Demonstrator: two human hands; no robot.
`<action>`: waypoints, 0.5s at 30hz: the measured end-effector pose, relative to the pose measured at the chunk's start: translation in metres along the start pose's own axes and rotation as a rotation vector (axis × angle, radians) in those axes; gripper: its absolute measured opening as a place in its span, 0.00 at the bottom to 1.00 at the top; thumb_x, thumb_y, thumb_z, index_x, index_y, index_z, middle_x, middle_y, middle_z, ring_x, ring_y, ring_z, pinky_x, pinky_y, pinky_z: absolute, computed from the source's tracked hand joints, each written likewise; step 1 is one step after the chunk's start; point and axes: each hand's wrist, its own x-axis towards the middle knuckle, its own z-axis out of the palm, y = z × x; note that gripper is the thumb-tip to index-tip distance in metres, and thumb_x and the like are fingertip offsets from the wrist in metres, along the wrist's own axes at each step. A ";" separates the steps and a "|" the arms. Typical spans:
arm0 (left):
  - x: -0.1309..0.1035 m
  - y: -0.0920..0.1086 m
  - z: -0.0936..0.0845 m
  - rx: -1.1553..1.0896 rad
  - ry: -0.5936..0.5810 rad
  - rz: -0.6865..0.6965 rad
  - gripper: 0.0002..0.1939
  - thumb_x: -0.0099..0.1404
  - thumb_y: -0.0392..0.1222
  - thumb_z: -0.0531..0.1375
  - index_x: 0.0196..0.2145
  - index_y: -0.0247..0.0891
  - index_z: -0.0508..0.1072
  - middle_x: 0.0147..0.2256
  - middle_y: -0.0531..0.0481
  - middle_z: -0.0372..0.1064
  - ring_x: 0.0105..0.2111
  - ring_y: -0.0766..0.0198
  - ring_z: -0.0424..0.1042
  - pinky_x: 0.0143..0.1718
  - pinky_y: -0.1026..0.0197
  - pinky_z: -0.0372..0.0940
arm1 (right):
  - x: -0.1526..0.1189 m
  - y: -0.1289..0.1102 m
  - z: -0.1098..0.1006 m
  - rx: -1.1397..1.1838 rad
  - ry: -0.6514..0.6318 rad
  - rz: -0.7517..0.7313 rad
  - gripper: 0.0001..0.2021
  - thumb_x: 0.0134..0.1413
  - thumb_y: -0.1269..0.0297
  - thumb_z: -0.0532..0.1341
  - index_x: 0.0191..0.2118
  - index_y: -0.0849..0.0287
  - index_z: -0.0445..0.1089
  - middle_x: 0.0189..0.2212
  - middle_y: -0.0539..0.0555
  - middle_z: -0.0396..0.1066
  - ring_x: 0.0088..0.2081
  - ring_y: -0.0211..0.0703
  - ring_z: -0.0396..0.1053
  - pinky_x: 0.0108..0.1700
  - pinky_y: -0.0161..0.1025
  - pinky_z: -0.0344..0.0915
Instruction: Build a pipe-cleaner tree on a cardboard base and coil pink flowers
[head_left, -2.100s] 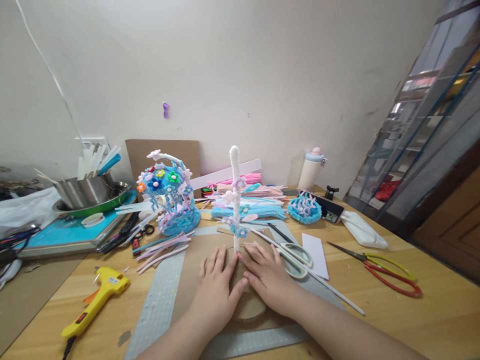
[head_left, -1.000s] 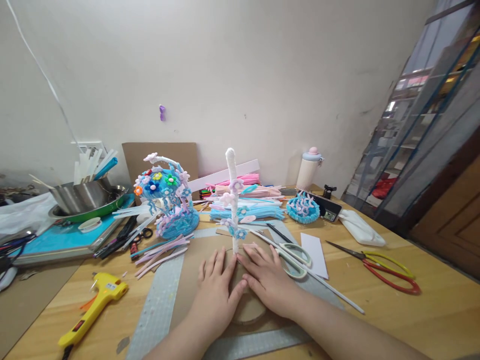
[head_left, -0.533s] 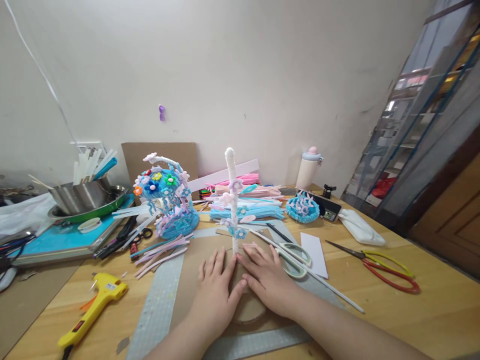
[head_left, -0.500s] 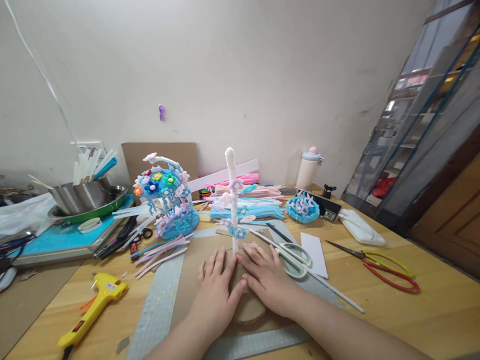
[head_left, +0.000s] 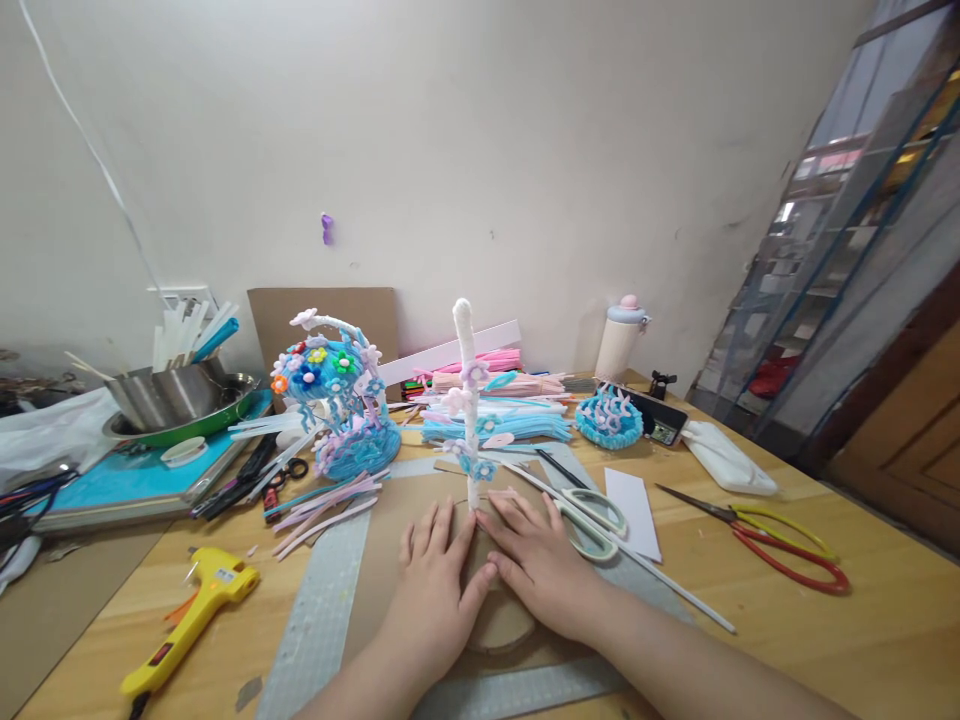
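**Both palms flat at the stem's foot**

The left hand (head_left: 435, 590) lies spread, fingers open, on the cardboard disc (head_left: 501, 625). Between the fingertips stands the white pipe-cleaner stem (head_left: 468, 400), upright, seemingly planted in the disc. The right hand (head_left: 541, 570) presses flat alongside, gripping nothing.

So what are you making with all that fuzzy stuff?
A person presses the left hand and right hand flat on a round cardboard disc. A white fuzzy stick with small flowers stands upright at the fingertips, on the far edge of the disc. Pale green scissors lie just right of the hands, a yellow glue gun to the left, and a blue flower model behind.
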 end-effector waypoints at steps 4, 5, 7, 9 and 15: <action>0.000 -0.001 0.001 0.004 0.010 0.002 0.31 0.65 0.62 0.41 0.62 0.51 0.51 0.65 0.48 0.41 0.64 0.51 0.40 0.61 0.41 0.38 | 0.000 0.000 -0.001 -0.003 0.004 -0.001 0.22 0.63 0.54 0.45 0.62 0.42 0.49 0.64 0.51 0.47 0.65 0.55 0.40 0.59 0.69 0.33; 0.000 -0.001 0.001 0.002 0.013 0.003 0.31 0.65 0.62 0.41 0.62 0.51 0.51 0.65 0.48 0.41 0.64 0.51 0.40 0.61 0.41 0.38 | 0.000 0.000 -0.001 -0.002 0.005 -0.002 0.22 0.63 0.53 0.45 0.62 0.42 0.49 0.64 0.51 0.47 0.65 0.54 0.40 0.59 0.69 0.32; 0.000 0.000 0.000 -0.002 0.008 0.001 0.31 0.65 0.62 0.41 0.62 0.51 0.51 0.65 0.48 0.41 0.64 0.51 0.40 0.61 0.41 0.38 | 0.000 0.000 -0.001 0.002 0.004 -0.002 0.23 0.63 0.53 0.45 0.62 0.42 0.48 0.64 0.50 0.46 0.65 0.54 0.40 0.59 0.69 0.32; 0.000 0.000 -0.001 -0.006 -0.001 -0.004 0.31 0.65 0.61 0.42 0.62 0.50 0.51 0.65 0.48 0.41 0.64 0.51 0.40 0.61 0.41 0.39 | -0.001 0.000 -0.001 0.004 -0.003 -0.001 0.23 0.63 0.52 0.44 0.62 0.41 0.48 0.64 0.50 0.46 0.65 0.54 0.40 0.59 0.69 0.32; 0.000 0.000 0.001 0.001 0.006 -0.006 0.31 0.65 0.62 0.41 0.62 0.51 0.51 0.65 0.48 0.40 0.64 0.51 0.40 0.61 0.40 0.39 | -0.001 0.000 -0.001 0.005 -0.009 0.003 0.23 0.63 0.52 0.44 0.63 0.41 0.48 0.65 0.50 0.46 0.65 0.54 0.39 0.59 0.68 0.31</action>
